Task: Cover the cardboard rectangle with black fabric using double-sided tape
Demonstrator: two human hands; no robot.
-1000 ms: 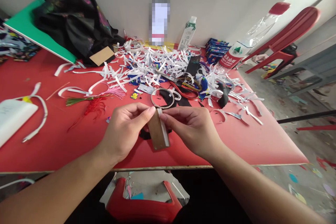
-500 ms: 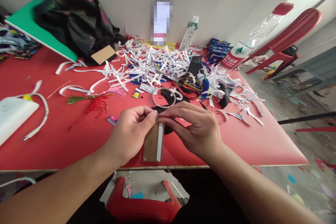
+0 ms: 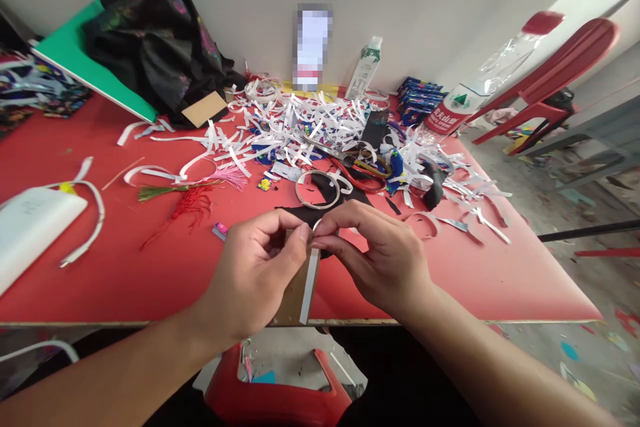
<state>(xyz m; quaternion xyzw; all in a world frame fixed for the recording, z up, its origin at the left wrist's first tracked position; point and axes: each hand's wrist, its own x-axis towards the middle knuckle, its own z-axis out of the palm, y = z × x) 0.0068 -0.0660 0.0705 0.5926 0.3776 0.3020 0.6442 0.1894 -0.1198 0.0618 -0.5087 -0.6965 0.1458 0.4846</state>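
Note:
Near the table's front edge, my left hand (image 3: 263, 267) is closed, with thumb and forefinger pinched at the top end of a flat brown cardboard piece (image 3: 290, 300). A straight white tape strip (image 3: 309, 285) runs along the cardboard's right side. My right hand (image 3: 377, 253) pinches at the strip's top end, its fingertips almost touching my left thumb. A small white curl shows between the fingertips; its exact hold is partly hidden. Just beyond my hands lie black fabric (image 3: 295, 213) and a tape roll (image 3: 318, 189).
White paper strips (image 3: 285, 123) are heaped on the red table (image 3: 165, 280), with scissors (image 3: 357, 170) among them. Tassels (image 3: 190, 207) and a white box-shaped device (image 3: 40, 227) lie left. A bottle (image 3: 457, 103), carton (image 3: 365, 70) and blurred phone (image 3: 313, 47) stand behind.
The view has shifted slightly, moving the scene right and down. My hands have come a little nearer with the cardboard, and a white curl now shows at the fingertips.

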